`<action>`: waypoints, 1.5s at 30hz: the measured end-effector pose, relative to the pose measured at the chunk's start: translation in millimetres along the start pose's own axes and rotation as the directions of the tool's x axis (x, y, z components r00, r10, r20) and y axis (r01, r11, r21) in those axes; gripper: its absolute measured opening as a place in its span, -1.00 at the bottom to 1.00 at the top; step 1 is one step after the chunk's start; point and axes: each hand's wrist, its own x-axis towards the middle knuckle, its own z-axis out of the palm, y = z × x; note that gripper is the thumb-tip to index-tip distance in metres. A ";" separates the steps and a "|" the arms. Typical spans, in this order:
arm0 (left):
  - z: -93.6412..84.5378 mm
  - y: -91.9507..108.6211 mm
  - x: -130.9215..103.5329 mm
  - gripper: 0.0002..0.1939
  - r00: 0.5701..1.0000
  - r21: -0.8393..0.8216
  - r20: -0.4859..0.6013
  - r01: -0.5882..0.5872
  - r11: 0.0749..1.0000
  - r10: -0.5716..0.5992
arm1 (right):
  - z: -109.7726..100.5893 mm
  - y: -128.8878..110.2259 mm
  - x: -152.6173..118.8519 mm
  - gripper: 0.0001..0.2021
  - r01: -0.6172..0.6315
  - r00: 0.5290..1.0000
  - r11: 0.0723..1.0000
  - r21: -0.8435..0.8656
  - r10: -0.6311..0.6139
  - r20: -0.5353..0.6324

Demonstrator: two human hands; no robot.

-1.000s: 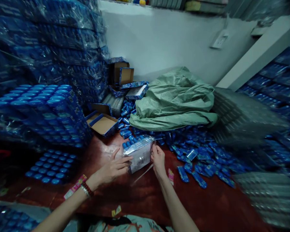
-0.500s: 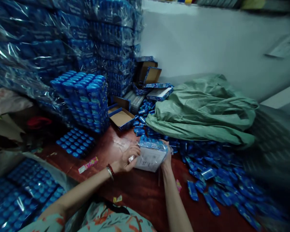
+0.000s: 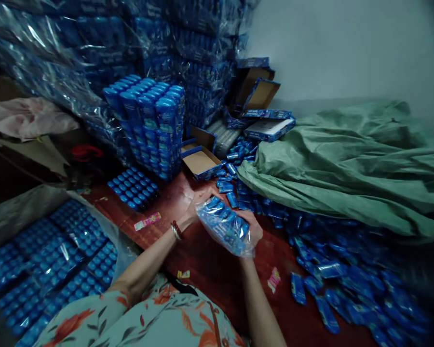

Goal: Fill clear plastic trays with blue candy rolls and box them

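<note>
Between my two hands is a blue box point(image 3: 222, 230) in clear plastic wrap, filled with a row of small blue bottle-shaped containers. My left hand point(image 3: 198, 202) is closed on its far left side, the fingers partly hidden behind it. Wrapped round the right end is my right hand point(image 3: 253, 227), with loose wrap bunched by the palm. The box is tilted above the red tabletop point(image 3: 188, 246). Many loose blue containers point(image 3: 332, 289) lie in a heap to the right of my right hand.
A tall block of blue containers point(image 3: 148, 120) stands left, behind a low block point(image 3: 133, 188). Open cardboard trays point(image 3: 200, 161) lie at the back. Green cloth point(image 3: 340, 164) covers part of the heap. Wrapped stacks point(image 3: 202, 58) rise behind; a plastic-lined carton point(image 3: 58, 255) sits lower left.
The box has turned in my hands: its white printed face was toward me, and now the row of containers shows. My view has swung slightly left and down.
</note>
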 end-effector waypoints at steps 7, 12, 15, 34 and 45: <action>-45.0 19.9 -16.9 -0.45 0.998 0.319 0.056 -0.029 0.947 0.011 | 30.7 -1.0 -15.9 -0.62 0.654 0.689 0.751 0.093 -0.641 0.338; -87.3 23.3 -81.3 -0.49 0.982 0.448 -0.186 0.047 0.893 0.042 | 35.8 4.2 -65.3 -0.73 0.554 0.752 0.820 0.146 -0.568 0.335; -99.2 20.6 -126.9 -0.55 0.902 0.497 -0.398 0.059 0.866 0.166 | 22.8 18.0 -56.6 -0.77 0.225 0.970 0.970 -0.091 -0.214 0.120; -128.2 5.3 -285.0 -0.28 0.928 -0.083 -0.303 0.200 0.976 -0.216 | 167.4 -68.6 -75.5 -0.74 -0.116 0.640 0.958 0.262 -0.129 0.757; -210.4 29.8 -416.0 -0.19 0.276 0.043 -0.960 0.013 0.999 0.037 | 136.2 -58.2 -66.9 -0.68 -0.447 0.798 0.887 0.111 0.340 0.498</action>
